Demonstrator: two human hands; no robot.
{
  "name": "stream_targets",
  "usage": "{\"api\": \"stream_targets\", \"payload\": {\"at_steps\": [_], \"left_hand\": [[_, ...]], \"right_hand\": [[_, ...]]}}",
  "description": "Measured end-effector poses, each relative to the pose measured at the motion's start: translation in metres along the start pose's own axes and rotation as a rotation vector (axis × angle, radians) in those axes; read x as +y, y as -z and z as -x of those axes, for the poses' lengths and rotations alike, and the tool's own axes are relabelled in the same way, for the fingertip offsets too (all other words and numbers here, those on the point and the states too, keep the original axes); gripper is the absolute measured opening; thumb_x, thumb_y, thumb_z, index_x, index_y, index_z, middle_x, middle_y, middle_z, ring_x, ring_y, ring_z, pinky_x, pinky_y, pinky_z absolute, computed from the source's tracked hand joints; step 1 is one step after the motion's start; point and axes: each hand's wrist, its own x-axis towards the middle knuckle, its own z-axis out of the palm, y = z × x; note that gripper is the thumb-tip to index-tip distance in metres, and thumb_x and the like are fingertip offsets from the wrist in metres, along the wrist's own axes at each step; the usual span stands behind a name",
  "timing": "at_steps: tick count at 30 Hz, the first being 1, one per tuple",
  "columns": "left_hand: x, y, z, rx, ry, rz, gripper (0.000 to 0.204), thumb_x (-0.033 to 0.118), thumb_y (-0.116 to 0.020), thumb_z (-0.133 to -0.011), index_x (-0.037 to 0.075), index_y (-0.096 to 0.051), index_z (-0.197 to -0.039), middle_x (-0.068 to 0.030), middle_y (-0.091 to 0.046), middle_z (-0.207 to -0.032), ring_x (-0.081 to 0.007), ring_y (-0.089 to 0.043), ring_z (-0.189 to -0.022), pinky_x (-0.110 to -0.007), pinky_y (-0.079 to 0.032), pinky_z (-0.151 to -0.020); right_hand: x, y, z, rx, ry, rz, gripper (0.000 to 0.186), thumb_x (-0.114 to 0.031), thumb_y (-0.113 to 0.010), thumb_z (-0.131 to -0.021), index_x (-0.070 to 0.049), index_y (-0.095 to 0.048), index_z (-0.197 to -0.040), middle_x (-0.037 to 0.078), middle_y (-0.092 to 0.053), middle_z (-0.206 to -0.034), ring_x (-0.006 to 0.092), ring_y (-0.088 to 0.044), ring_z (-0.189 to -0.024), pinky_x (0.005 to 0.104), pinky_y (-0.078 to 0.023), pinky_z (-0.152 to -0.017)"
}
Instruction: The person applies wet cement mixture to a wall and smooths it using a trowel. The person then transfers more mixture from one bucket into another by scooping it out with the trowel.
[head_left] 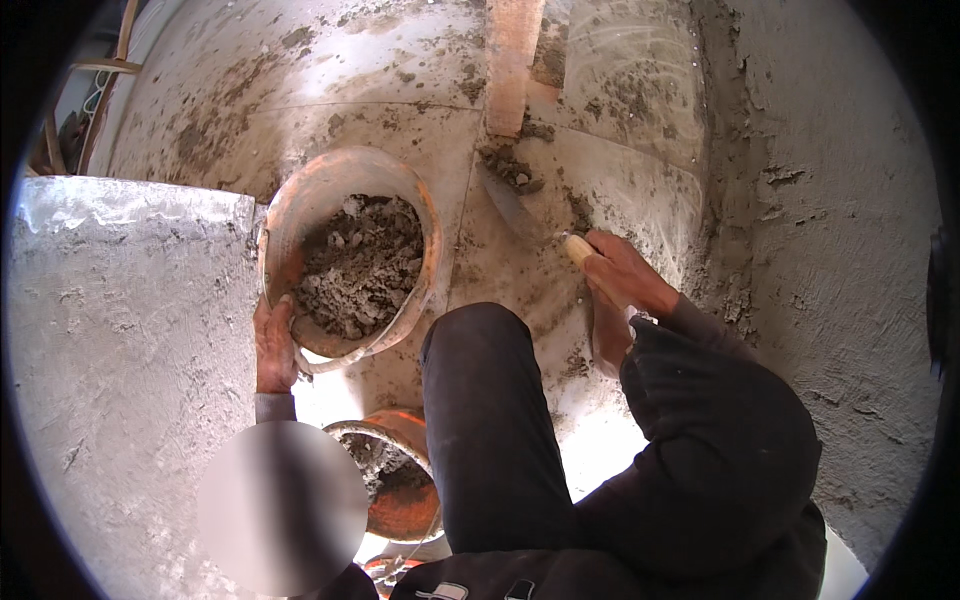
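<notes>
My left hand (275,345) is closed on the rim of a dirty orange-white bucket (287,222), which holds lumpy grey mortar (362,260). My right hand (628,270) grips the wooden handle (578,250) of a trowel. Its metal blade (508,208) points up-left, low over the tiled floor, at a small heap of mortar (512,163) to the right of the bucket. Below, beside my dark-clad knee (478,380), a second orange bucket (395,510) also contains mortar. A blurred round patch hides part of the lower left of the view.
A rough grey plastered ledge (130,300) runs along the left, a rough plastered wall (820,230) along the right. A wooden plank (510,70) reaches down from the top onto the mortar-spattered floor (390,135). Wooden pieces (115,66) stand at the upper left edge.
</notes>
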Motion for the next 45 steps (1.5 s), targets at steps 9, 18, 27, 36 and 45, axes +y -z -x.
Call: {"api": "stream_targets", "payload": {"at_steps": [9,18,27,36,45], "left_hand": [[0.013,-0.004,0.004,0.019,-0.118,-0.212,0.046,0.028,-0.049,-0.099,-0.002,-0.050,-0.134,-0.0148,-0.053,-0.127,-0.0235,-0.050,-0.116,-0.035,-0.039,-0.102],[0.026,-0.013,0.008,-0.018,-0.066,-0.013,0.047,0.031,-0.048,-0.099,-0.003,-0.049,-0.133,-0.0139,-0.056,-0.122,-0.0224,-0.051,-0.112,-0.034,-0.039,-0.101],[0.035,-0.017,0.010,-0.038,-0.011,0.083,0.046,0.023,-0.047,-0.100,0.000,-0.046,-0.140,-0.0095,-0.056,-0.130,-0.0195,-0.051,-0.117,-0.033,-0.039,-0.104],[0.000,-0.003,0.006,-0.019,-0.319,-0.308,0.049,0.025,-0.048,-0.100,-0.001,-0.044,-0.141,-0.0145,-0.053,-0.130,-0.0225,-0.050,-0.116,-0.034,-0.039,-0.103],[0.012,-0.009,0.002,-0.017,-0.107,-0.068,0.049,0.027,-0.047,-0.099,-0.002,-0.046,-0.138,-0.0151,-0.054,-0.127,-0.0237,-0.051,-0.112,-0.034,-0.040,-0.101]], "right_hand": [[-0.020,-0.030,-0.026,0.015,-0.221,-0.561,0.024,-0.024,-0.050,-0.094,-0.002,-0.050,-0.103,0.005,-0.054,-0.075,0.0127,-0.052,-0.052,0.0291,-0.044,-0.042],[-0.018,0.001,0.041,0.102,-0.238,-0.472,0.029,-0.019,-0.051,-0.089,0.000,-0.056,-0.111,0.006,-0.057,-0.074,0.0124,-0.054,-0.055,0.0270,-0.045,-0.048],[0.025,0.056,0.006,0.762,0.178,0.795,0.037,-0.017,-0.069,-0.077,-0.010,-0.063,-0.113,0.015,-0.064,-0.089,0.0354,-0.063,-0.079,0.0448,-0.049,-0.070],[0.014,0.109,-0.031,0.626,0.302,1.060,0.047,-0.006,-0.071,-0.073,-0.012,-0.063,-0.119,0.010,-0.059,-0.097,0.0323,-0.060,-0.097,0.0438,-0.049,-0.078],[0.050,0.112,0.015,0.548,0.315,0.654,0.046,-0.001,-0.069,-0.067,-0.007,-0.068,-0.113,0.013,-0.066,-0.100,0.0297,-0.063,-0.092,0.0377,-0.051,-0.082]]}}
